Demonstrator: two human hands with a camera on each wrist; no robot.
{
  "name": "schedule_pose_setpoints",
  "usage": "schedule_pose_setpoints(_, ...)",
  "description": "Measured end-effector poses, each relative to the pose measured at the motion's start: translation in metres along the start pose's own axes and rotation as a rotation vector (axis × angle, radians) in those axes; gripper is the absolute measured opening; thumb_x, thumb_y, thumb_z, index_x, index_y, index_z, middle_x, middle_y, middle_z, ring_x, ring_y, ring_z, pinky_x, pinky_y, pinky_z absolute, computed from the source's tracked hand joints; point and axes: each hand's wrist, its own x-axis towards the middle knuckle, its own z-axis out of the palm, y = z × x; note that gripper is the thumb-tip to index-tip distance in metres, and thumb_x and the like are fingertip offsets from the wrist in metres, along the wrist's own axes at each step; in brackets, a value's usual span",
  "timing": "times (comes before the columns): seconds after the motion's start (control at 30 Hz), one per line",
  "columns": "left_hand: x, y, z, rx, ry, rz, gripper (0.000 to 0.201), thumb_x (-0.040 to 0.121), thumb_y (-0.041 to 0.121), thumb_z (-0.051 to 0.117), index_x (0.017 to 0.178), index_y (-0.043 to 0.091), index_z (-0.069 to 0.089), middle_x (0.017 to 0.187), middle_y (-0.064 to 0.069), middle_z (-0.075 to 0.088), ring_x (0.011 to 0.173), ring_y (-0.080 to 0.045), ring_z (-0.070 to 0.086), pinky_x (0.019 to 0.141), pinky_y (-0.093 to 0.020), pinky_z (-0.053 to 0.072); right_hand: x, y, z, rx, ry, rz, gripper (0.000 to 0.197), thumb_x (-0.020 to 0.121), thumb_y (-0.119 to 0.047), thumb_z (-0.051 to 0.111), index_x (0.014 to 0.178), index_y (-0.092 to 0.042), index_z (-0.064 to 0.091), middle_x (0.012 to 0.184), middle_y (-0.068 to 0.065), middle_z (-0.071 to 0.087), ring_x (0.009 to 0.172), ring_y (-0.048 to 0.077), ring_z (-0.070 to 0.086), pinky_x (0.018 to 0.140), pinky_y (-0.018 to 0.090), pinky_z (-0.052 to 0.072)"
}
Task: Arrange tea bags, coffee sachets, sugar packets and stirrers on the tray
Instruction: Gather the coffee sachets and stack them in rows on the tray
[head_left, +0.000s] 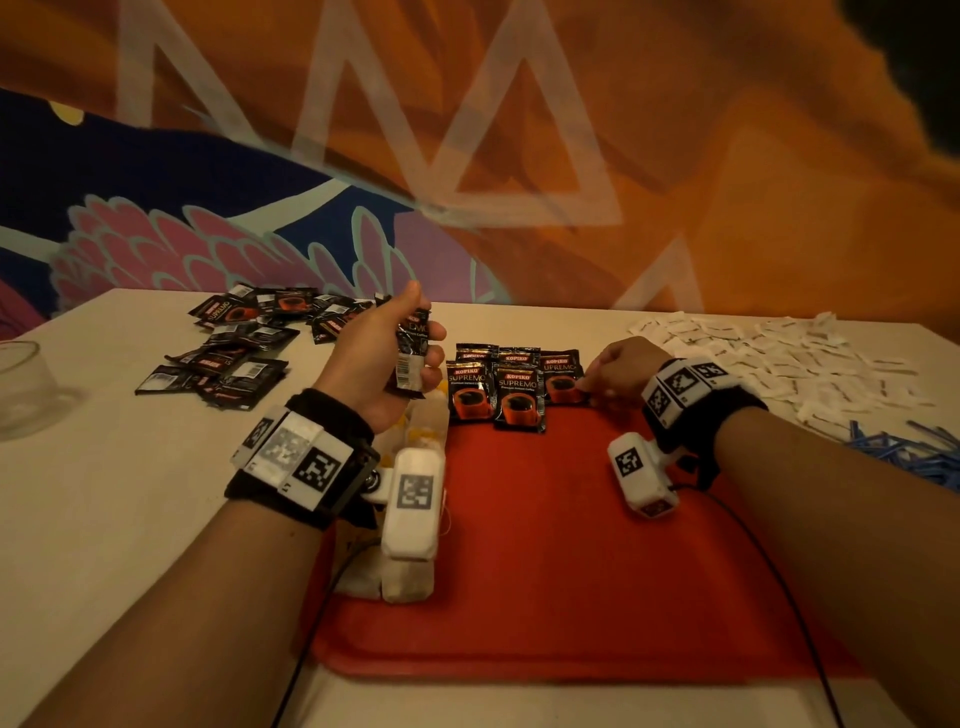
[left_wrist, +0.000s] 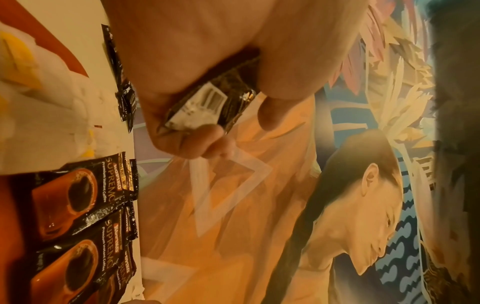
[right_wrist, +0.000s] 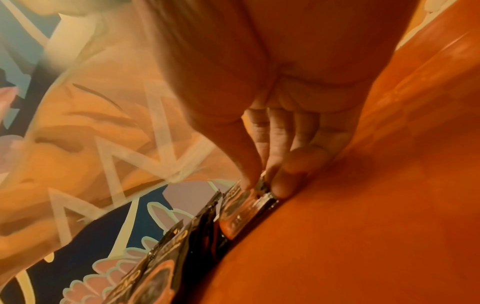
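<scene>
Holding: left hand (head_left: 387, 358) curls round a few coffee sachets (head_left: 411, 353), raised above the tabletop (head_left: 130, 493)
Right hand (head_left: 621, 366): pinching the rightmost sachet (head_left: 562, 376) at the red tray (head_left: 561, 571) far edge
Tray: sachet rows (head_left: 496, 387), tea bags (head_left: 410, 577) at its left edge
Around: loose sachets (head_left: 239, 343) far left, sugar packets (head_left: 769, 358) and blue stirrers (head_left: 904, 449) right, glass (head_left: 23, 387)
In the way: wrist cameras partly hide the tea bags
</scene>
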Motion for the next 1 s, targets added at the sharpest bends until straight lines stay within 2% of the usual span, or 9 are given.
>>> schedule_pose_setpoints(0.13,-0.002,0.001,-0.001,-0.045,-0.028,-0.009,0.055,0.098,0.056,0.039,0.120,0.010,0.060,0.077,-0.006,0.062,0.060,-0.014,0.047,0.052,-0.026,0.036,0.001,0.004,-0.003,-0.006,0.000,-0.010,0.014,0.082,-0.016,0.078,0.084,-0.010,0.066,0.082,0.012,0.075,0.071,0.020,0.063,0.066,0.033,0.051)
schedule_pose_setpoints(0.27,-0.003,0.001,-0.003,-0.087,-0.034,0.036,0.060,0.097,0.046,0.030,0.131,0.007,0.060,0.079,-0.004,0.057,0.067,-0.014,0.045,0.063,-0.030,0.035,0.001,0.000,-0.007,-0.107,0.058,-0.062,0.021,0.082,-0.023,0.079,0.093,-0.008,0.070,0.090,0.014,0.075,0.077,0.023,0.066,0.074,0.035,0.055)
schedule_pose_setpoints(0.37,-0.006,0.002,0.002,-0.060,0.035,0.067,0.047,0.101,0.033,0.033,0.126,0.006,0.063,0.088,-0.004,0.052,0.075,-0.014,0.046,0.067,-0.029,0.038,-0.008,-0.016,-0.007,-0.168,0.136,-0.252,0.014,0.083,-0.029,0.077,0.085,-0.019,0.069,0.092,0.004,0.072,0.091,0.022,0.069,0.085,0.040,0.058)
schedule_pose_setpoints(0.47,-0.006,0.002,0.005,-0.005,0.081,0.086,0.027,0.103,0.013,0.042,0.125,0.006,0.057,0.107,-0.009,0.058,0.092,-0.022,0.058,0.064,-0.034,0.056,-0.036,-0.039,0.005,0.061,-0.013,-0.465,0.012,0.089,-0.031,0.070,0.088,-0.020,0.066,0.090,0.002,0.071,0.086,0.017,0.069,0.077,0.033,0.057)
schedule_pose_setpoints(0.53,-0.005,0.001,0.006,0.041,0.073,0.123,0.024,0.102,0.007,0.046,0.125,0.004,0.054,0.114,-0.014,0.062,0.100,-0.027,0.064,0.073,-0.040,0.060,-0.057,-0.056,0.017,0.217,-0.198,-0.523,0.023,0.089,-0.038,0.069,0.094,-0.015,0.068,0.092,0.005,0.072,0.083,0.016,0.070,0.070,0.029,0.055)
schedule_pose_setpoints(0.63,-0.007,0.000,0.007,0.112,0.069,0.196,0.014,0.097,0.003,0.056,0.111,0.007,0.057,0.109,-0.012,0.066,0.094,-0.023,0.069,0.076,-0.038,0.060,-0.069,-0.071,0.033,0.183,-0.301,-0.595,0.023,0.083,-0.033,0.076,0.095,-0.014,0.072,0.089,0.006,0.073,0.077,0.015,0.069,0.069,0.030,0.054)
schedule_pose_setpoints(0.73,-0.009,0.001,0.006,0.105,0.067,0.232,0.013,0.093,0.011,0.065,0.104,0.010,0.060,0.098,-0.008,0.070,0.086,-0.019,0.072,0.067,-0.030,0.059,-0.063,-0.072,0.041,0.175,-0.235,-0.608,0.009,0.080,-0.020,0.081,0.082,-0.015,0.074,0.073,0.003,0.071,0.067,0.016,0.063,0.070,0.037,0.051)
schedule_pose_setpoints(0.8,-0.009,0.002,0.006,0.123,0.067,0.209,0.017,0.093,0.019,0.066,0.105,0.007,0.063,0.094,-0.007,0.072,0.086,-0.019,0.072,0.069,-0.029,0.058,-0.061,-0.069,0.043,0.162,-0.173,-0.604,0.012,0.078,-0.020,0.082,0.085,-0.013,0.076,0.076,0.003,0.073,0.068,0.016,0.065,0.071,0.037,0.052)
schedule_pose_setpoints(1.0,-0.006,-0.001,0.010,0.204,0.170,0.218,0.014,0.094,0.000,0.057,0.100,0.011,0.065,0.107,-0.015,0.066,0.089,-0.023,0.067,0.067,-0.026,0.057,-0.070,-0.068,0.047,-0.011,0.000,-0.736,0.013,0.080,-0.020,0.080,0.093,-0.018,0.080,0.085,-0.005,0.075,0.082,0.007,0.068,0.070,0.017,0.048)
